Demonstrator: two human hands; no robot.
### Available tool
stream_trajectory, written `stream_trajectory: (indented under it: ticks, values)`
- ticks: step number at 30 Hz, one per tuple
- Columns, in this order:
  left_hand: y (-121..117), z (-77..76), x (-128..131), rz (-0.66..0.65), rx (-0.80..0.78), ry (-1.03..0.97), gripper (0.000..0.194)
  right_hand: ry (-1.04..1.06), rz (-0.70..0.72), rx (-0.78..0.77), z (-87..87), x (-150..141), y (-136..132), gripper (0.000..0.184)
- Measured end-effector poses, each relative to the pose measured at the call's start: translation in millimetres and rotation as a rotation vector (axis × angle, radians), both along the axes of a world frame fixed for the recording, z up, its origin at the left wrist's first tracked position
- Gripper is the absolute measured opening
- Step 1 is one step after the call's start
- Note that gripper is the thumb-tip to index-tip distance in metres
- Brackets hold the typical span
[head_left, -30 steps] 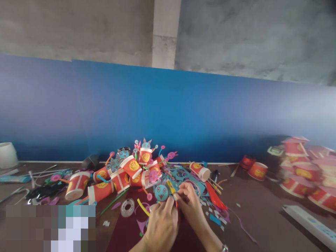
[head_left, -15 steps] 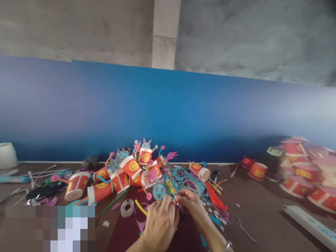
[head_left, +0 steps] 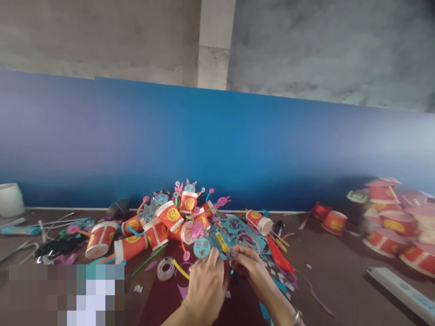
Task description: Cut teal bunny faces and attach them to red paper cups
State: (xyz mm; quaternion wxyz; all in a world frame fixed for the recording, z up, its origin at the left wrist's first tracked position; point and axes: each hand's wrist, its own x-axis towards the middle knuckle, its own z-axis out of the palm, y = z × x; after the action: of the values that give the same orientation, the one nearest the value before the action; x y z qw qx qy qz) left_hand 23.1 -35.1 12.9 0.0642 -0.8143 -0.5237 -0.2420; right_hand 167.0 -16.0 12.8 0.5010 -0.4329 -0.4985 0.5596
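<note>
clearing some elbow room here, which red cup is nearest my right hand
The red cup lying on its side just right of the main heap, beyond the right hand; the others are in that heap, farther left, or much farther right.

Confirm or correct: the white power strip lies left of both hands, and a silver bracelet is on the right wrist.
No: the head view shows the power strip to the right of the left hand and right hand; the bracelet is on the right wrist.
</note>
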Motion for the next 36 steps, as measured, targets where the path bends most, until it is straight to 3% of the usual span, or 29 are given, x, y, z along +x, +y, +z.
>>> stream_trajectory:
  ticks: [5,9,17,27,36]
  values:
    - [0,3.9,-1,-0.017,-0.033,0.005,0.020,0.089,0.030,0.033,2.3,2,-1,0.016]
    - [1,4.9,-2,0.001,-0.044,-0.006,0.020,0.176,0.009,0.016,2.7,7,1,0.020]
    - [2,-1.5,-1,-0.006,0.064,-0.008,0.017,-0.296,-0.114,0.259,3.8,2,5,0.037]
    - [0,-7.3,2,-0.016,0.202,0.044,0.015,-0.499,-0.092,0.349,4.7,8,6,0.037]
    - [-1,-7.8,3,-0.054,0.222,0.064,0.012,-0.773,-0.183,0.473,6.4,8,0,0.029]
